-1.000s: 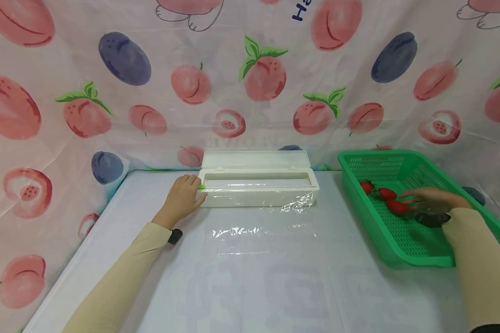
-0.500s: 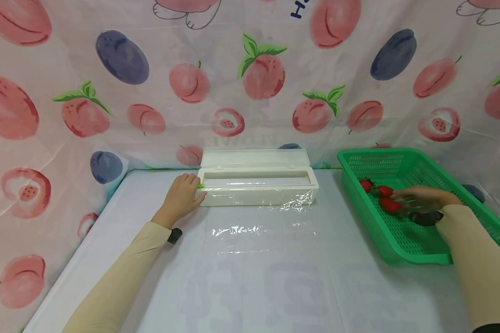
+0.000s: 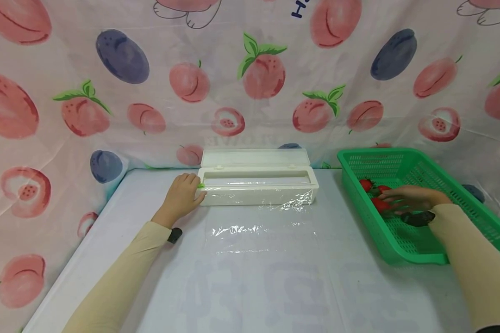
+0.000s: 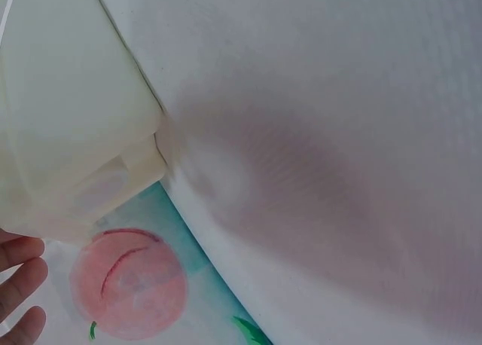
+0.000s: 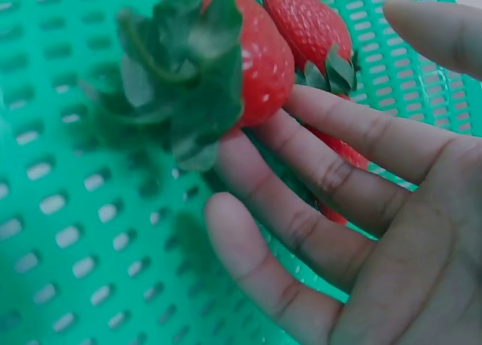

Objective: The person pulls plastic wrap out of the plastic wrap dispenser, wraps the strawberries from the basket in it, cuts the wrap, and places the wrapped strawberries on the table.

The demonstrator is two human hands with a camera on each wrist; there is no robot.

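A white plastic-wrap box (image 3: 258, 196) stands lengthwise at the back middle, its lid (image 3: 256, 158) raised and a roll (image 3: 256, 181) inside. My left hand (image 3: 182, 196) grips its left end, thumb on the front face; in the left wrist view fingertips (image 4: 24, 285) show past the box. My right hand (image 3: 416, 198) reaches into a green basket (image 3: 383, 238). Its fingers are spread and nearly straight, tips against one red strawberry (image 5: 265, 59) with green leaves, thumb held away. More strawberries (image 5: 310, 22) lie behind it, partly hidden by the fingers.
Clear wrap (image 3: 241, 231) trails from the box front onto the white tabletop (image 3: 233, 296). A small green piece (image 3: 201, 185) sits at the box's left front edge. A fruit-print cloth (image 3: 250, 115) hangs behind the table.
My right hand has moved left inside the basket, and the nearest strawberry has shifted left with it toward the basket's side. The left hand and the box have stayed put.
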